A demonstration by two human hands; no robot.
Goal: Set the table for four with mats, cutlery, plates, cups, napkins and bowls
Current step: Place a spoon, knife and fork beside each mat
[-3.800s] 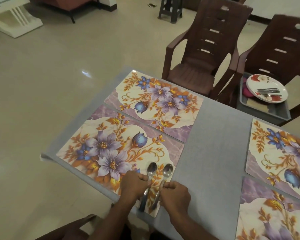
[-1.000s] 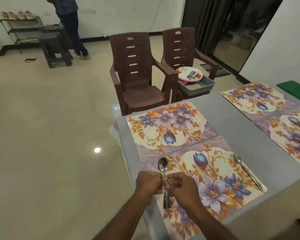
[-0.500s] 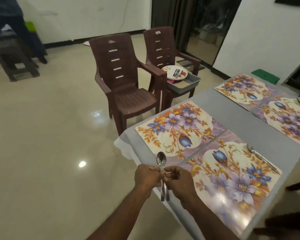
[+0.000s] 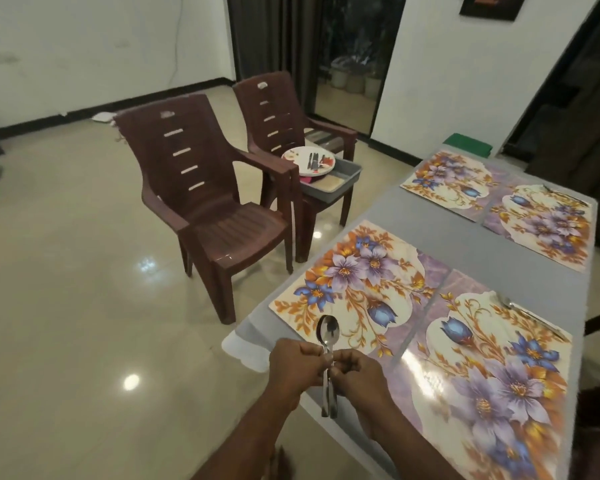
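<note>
Two brown chairs stand left of the table. Your left hand and right hand pinch the spoons together, fingers curled round the handles, above the table's near-left corner beside the mats.

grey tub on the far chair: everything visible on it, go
The grey tub looks like plastic: rectangular, shallow, with a rolled rim. It sits on the seat of the far brown chair, its corner jutting past the seat's front. A stack of white plates rests across its left rim, with dark-handled cutlery on top. Inside, something tan and something pink show; what they are is unclear. Neither hand touches it.
</note>
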